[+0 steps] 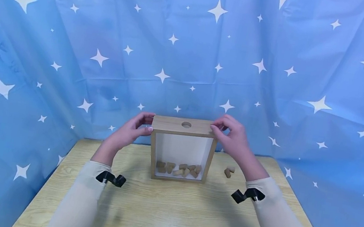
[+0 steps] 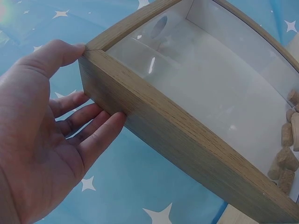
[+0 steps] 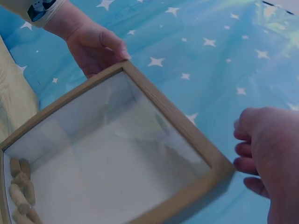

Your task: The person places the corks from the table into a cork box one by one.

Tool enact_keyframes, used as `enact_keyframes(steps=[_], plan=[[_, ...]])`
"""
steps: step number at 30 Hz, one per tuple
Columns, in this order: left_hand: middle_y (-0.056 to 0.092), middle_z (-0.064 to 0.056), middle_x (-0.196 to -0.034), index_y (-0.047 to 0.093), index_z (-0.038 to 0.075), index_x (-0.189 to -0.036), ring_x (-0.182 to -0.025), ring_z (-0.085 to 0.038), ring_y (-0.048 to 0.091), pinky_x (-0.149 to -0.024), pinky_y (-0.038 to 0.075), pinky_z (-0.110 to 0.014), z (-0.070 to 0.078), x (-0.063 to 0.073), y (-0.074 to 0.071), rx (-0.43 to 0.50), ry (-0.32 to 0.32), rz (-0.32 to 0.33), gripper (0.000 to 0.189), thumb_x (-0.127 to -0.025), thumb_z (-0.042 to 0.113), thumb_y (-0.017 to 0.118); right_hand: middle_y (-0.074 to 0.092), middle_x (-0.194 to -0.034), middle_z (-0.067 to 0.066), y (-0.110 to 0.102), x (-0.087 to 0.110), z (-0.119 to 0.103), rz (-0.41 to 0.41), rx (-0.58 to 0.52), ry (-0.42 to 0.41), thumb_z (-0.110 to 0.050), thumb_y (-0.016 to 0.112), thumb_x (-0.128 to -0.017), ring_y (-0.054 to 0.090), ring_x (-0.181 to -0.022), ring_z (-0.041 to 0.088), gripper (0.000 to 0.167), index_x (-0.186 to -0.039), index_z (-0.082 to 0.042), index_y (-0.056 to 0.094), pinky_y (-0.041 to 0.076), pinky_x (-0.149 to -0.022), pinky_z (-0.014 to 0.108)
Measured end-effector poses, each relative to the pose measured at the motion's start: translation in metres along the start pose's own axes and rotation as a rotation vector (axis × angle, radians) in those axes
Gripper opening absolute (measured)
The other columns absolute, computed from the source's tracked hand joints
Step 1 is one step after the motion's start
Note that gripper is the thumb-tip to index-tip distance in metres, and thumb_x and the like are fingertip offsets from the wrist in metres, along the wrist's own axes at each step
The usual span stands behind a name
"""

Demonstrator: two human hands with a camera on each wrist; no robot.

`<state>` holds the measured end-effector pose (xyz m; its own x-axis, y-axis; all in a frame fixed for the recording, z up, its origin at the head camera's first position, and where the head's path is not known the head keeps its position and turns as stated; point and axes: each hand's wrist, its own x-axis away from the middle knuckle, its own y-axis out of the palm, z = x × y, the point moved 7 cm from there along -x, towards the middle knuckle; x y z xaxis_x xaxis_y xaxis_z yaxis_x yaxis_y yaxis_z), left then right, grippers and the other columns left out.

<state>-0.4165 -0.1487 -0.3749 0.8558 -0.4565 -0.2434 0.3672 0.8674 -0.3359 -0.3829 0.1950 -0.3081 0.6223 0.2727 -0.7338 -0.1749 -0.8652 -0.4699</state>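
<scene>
Upright on the table stands a shallow wooden box frame (image 1: 177, 180) with a clear front and a round hole (image 1: 186, 125) in its top. Several corks (image 1: 169, 167) lie along its bottom. My left hand (image 1: 129, 130) is at the upper left corner. In the left wrist view its thumb touches the corner and its extended fingertips rest on the wooden side. My right hand (image 1: 232, 136) is at the upper right corner, loosely curled; in the right wrist view its fingers (image 3: 244, 164) hold nothing and sit just off the corner.
A few loose corks (image 1: 228, 172) lie on the wooden table (image 1: 154, 214), right of the box. A blue curtain with white stars (image 1: 190, 52) hangs close behind the box and around the sides of the table.
</scene>
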Motion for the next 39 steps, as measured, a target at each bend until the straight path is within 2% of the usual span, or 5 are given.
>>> enact_keyframes(steps=[7,16,22,29,39], plan=[[0.049,-0.017,-0.159,0.04,0.011,-0.166,-0.15,-0.042,0.046,-0.12,0.048,-0.058,-0.001,0.0,0.0,-0.005,-0.008,0.001,0.061,-0.113,0.025,0.067,0.072,-0.095,0.004,-0.021,0.025,0.026,0.037,0.051,0.096,-0.002,0.078,-0.103,0.063,-0.086,0.016,0.007,-0.101,-0.006,0.082,0.053,-0.078,0.021],[0.048,-0.017,-0.159,0.04,0.011,-0.166,-0.149,-0.041,0.047,-0.121,0.048,-0.058,-0.003,0.0,0.0,0.005,-0.013,0.0,0.061,-0.113,0.025,0.067,0.071,-0.098,0.005,-0.031,0.061,0.061,-0.035,0.119,0.233,-0.008,0.075,-0.107,0.062,-0.084,0.018,0.005,-0.106,-0.007,0.08,0.052,-0.072,0.021],[0.048,-0.017,-0.16,0.04,0.012,-0.167,-0.15,-0.042,0.046,-0.12,0.048,-0.058,-0.002,0.001,0.0,0.004,-0.012,0.001,0.061,-0.113,0.024,0.067,0.071,-0.102,0.004,-0.029,0.088,0.089,-0.09,0.157,0.319,-0.012,0.075,-0.107,0.064,-0.087,0.021,0.006,-0.11,-0.008,0.079,0.055,-0.072,0.025],[0.047,-0.018,-0.161,0.039,0.011,-0.168,-0.151,-0.043,0.045,-0.12,0.048,-0.058,-0.002,0.0,0.0,0.01,-0.004,-0.006,0.062,-0.114,0.024,0.066,0.067,-0.114,0.011,-0.017,0.119,0.123,-0.169,0.176,0.422,-0.013,0.075,-0.108,0.066,-0.101,0.026,0.02,-0.124,-0.003,0.073,0.057,-0.079,0.031],[0.047,-0.018,-0.16,0.039,0.01,-0.167,-0.15,-0.04,0.047,-0.12,0.049,-0.056,-0.002,0.0,-0.001,0.008,-0.002,-0.003,0.061,-0.114,0.022,0.065,0.067,-0.104,0.01,-0.003,0.149,0.155,-0.242,0.193,0.473,-0.009,0.078,-0.104,0.067,-0.095,0.027,0.027,-0.129,0.001,0.074,0.058,-0.074,0.035]])
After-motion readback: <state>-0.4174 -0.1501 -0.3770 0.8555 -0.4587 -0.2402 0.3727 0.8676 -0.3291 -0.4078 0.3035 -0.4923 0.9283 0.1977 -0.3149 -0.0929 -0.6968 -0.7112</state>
